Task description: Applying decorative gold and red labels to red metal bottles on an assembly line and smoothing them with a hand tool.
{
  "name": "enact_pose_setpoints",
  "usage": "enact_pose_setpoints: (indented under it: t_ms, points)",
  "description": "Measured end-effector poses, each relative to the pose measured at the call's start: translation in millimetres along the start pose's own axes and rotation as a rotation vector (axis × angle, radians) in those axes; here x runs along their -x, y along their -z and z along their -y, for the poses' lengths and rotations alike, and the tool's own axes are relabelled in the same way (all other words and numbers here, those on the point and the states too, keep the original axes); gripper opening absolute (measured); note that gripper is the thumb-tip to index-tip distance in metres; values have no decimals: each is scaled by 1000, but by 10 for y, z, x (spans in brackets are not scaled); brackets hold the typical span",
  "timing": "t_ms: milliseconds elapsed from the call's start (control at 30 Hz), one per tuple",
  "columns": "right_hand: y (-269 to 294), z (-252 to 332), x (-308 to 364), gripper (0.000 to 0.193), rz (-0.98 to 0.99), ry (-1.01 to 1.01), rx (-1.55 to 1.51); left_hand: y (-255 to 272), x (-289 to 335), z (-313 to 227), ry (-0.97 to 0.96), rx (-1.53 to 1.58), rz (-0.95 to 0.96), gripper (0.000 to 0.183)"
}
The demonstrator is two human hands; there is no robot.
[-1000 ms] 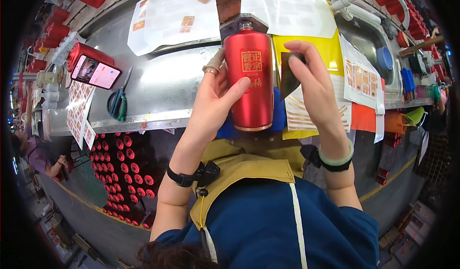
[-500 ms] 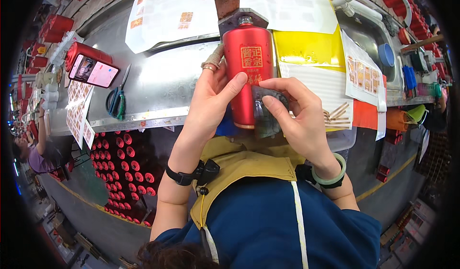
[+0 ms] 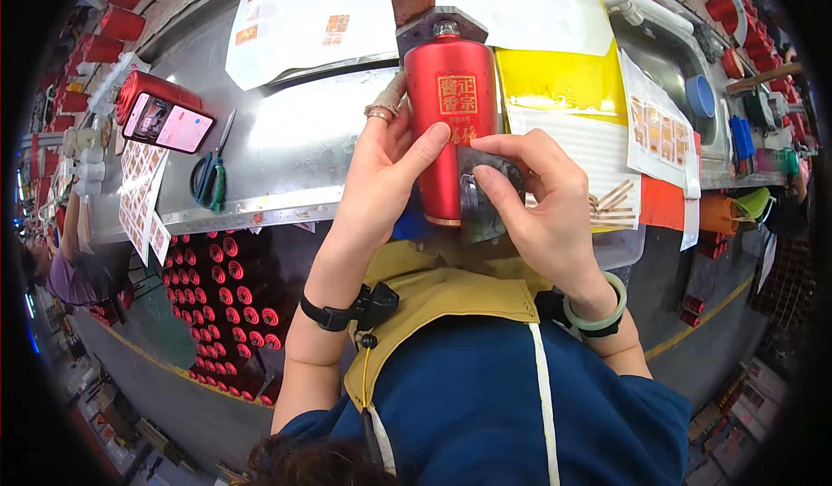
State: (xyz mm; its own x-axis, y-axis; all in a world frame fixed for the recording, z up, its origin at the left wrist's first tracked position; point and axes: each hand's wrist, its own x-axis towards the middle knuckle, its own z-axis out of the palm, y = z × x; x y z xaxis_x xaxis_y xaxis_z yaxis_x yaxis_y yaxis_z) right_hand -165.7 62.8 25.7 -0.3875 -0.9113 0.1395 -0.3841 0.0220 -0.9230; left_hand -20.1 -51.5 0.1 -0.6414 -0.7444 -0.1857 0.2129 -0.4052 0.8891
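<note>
A red bottle (image 3: pixel 435 170) with gold lettering and a square gold emblem lies tilted back, its glass neck toward a dark angular holder (image 3: pixel 444 18). My left hand (image 3: pixel 390 157) is closed around the bottle's left side, thumb pressed on its front below the emblem. My right hand (image 3: pixel 546 178) is at the bottle's lower right side, index fingertip against the edge of the lettering. Under that hand's curled fingers and thumb is a dark glossy flat piece (image 3: pixel 485 217), seemingly gripped and partly hidden; its kind is unclear.
Left on the metal table (image 3: pixel 295 157) are scissors (image 3: pixel 209 178), a phone (image 3: pixel 168 122) leaning on a red container, and sticker sheets (image 3: pixel 139 187). White sheets and a yellow sheet (image 3: pixel 563 83) lie behind and right, beside a sink (image 3: pixel 672 70). Red bottles (image 3: pixel 227 295) stand lower left.
The bottle and both hands have shifted very slightly away from me. The right thumb and index finger are a little higher along the bottle, and less of the dark piece's top shows.
</note>
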Motion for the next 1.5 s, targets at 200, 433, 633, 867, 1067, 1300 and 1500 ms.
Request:
enact_pose_setpoints:
  t_ms: [200, 433, 633, 867, 1067, 1300, 1500]
  points:
    - [2, 42, -1, 22, -4, -7, 49, 7, 2, 13, 1, 44, -5, 72]
    - [2, 43, -2, 22, -5, 15, 78, -15, 13, -11, 1, 39, -15, 71]
    - [-16, 28, 7, 21, -16, 8, 59, 4, 9, -24, 6, 45, -13, 69]
    - [4, 57, 17, 22, 10, -42, 122, 44, 16, -31, -53, -29, -135, 58]
    - [377, 4, -286, 20, 11, -38, -334, 262, -17, -249, -21, -96, -203, 56]
    - [434, -46, -421, 20, -48, 67, -345, 467, -88, -705, -146, -225, -223, 53]
    - [315, -49, -464, 24, 32, -114, -309, 322, 9, -293, 23, -166, -87, 70]
